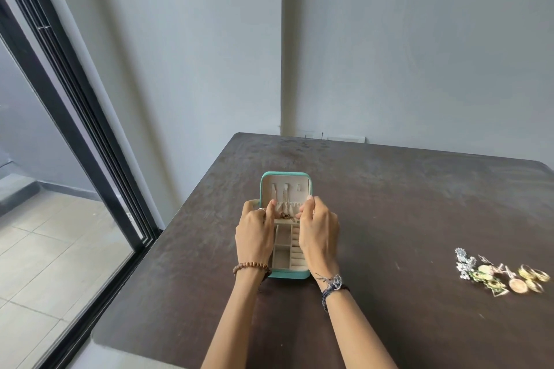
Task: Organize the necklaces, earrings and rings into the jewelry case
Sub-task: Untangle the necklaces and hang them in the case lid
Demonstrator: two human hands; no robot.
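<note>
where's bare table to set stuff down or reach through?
Bare: the table between the jewelry case and the loose jewelry pile, plus behind the case. Crowded: at the case, left hand and right hand flank it.

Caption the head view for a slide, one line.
Both hands, left and right, work at the open teal jewelry case; loose jewelry waits aside on the table.

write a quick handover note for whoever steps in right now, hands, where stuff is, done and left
Left hand and right hand: both at the open teal jewelry case, fingers curled at the lid pocket; what they pinch is too small to tell.
Done: thin necklaces hang from the lid hooks.
Left: the base compartments look empty; the pile of earrings and rings lies on the dark table, far right of the case.
</note>
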